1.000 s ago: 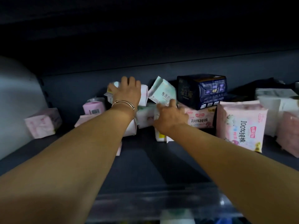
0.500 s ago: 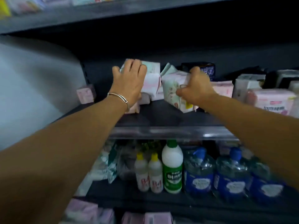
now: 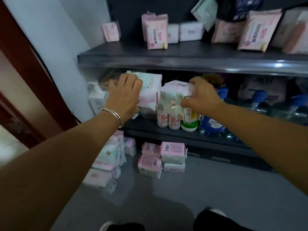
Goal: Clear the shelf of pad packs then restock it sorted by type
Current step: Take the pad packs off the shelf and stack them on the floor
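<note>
Looking down from the head camera, both bare arms reach toward a dark shelf unit. The left hand (image 3: 125, 95), wearing a bracelet (image 3: 112, 114), has its fingers curled tightly around a pink and mint pad pack (image 3: 150, 90). Just right of those fingers, the right hand (image 3: 202, 97) grips a bundle of packs (image 3: 174, 95). Above both hands, the shelf (image 3: 166, 55) holds more pink packs (image 3: 155, 33). Below the fingers, stacked packs (image 3: 161, 159) sit on the grey floor (image 3: 200, 189).
</note>
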The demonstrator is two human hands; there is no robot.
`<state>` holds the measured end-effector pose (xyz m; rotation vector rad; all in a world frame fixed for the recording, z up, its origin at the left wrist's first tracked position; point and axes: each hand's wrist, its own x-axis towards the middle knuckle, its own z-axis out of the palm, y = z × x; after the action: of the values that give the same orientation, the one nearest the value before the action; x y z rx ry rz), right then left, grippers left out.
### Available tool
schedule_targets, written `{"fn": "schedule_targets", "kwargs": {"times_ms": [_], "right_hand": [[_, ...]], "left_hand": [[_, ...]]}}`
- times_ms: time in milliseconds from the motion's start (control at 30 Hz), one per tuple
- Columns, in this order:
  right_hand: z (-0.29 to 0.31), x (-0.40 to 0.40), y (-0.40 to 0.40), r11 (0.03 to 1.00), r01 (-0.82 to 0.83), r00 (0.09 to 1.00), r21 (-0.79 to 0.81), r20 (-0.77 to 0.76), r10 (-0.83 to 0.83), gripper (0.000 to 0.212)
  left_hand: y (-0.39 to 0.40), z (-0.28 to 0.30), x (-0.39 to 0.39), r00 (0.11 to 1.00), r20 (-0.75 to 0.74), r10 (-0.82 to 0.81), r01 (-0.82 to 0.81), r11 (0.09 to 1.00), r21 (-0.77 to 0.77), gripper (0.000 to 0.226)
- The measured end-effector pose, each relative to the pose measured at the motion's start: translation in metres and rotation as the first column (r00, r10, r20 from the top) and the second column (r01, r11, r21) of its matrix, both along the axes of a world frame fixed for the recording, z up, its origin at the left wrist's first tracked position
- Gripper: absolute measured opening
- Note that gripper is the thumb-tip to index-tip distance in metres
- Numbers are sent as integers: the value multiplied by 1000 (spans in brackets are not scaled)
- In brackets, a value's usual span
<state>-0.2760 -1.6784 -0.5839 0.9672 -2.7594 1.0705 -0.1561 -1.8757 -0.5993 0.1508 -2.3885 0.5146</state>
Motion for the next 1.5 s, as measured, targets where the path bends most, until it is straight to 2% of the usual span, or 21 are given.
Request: {"fn": "schedule_targets", "kwargs": {"times_ms": [333,500,600,733,900,1100,1167,1300,1367,1500], "right_hand": [[-152,-4,-79,992,-81,970,101,237,55,65],[-194,-8,-116,993,-89,953,72,295,64,56],[-210,-9,-131,995,-80,959,53,278,63,60],[-228,-15,-142,988,-113,953,101,292,79,73],[-243,-16,-144,959,-193,959,209,245,140,67],[-262,-5,-131,814,-219,971,537,43,233,54],[-265,-4,-129,774,-204,966,599,-7,260,53],[-256,-7,-125,679,-220,949,701,-7,315,74],[-245,-10,-121,657,-265,936,706,24,352,79],[-222,-8,-107,750,-397,904,529,84,419,61]], "left_hand": [[-55,-133,19,987,130,93,-106,990,94,83],[-81,-170,33,981,161,111,-128,987,95,77],[-89,-183,39,968,209,136,-158,983,94,80],[-96,-195,44,958,243,150,-184,975,123,78],[-97,-207,44,956,267,126,-171,973,156,78],[-85,-223,46,966,258,5,-64,974,218,78],[-80,-223,43,964,266,-29,-35,972,234,78],[-69,-219,39,943,324,-80,16,980,196,70],[-64,-221,39,932,352,-84,17,982,189,70],[-51,-221,42,911,385,-148,57,970,238,62]]}}
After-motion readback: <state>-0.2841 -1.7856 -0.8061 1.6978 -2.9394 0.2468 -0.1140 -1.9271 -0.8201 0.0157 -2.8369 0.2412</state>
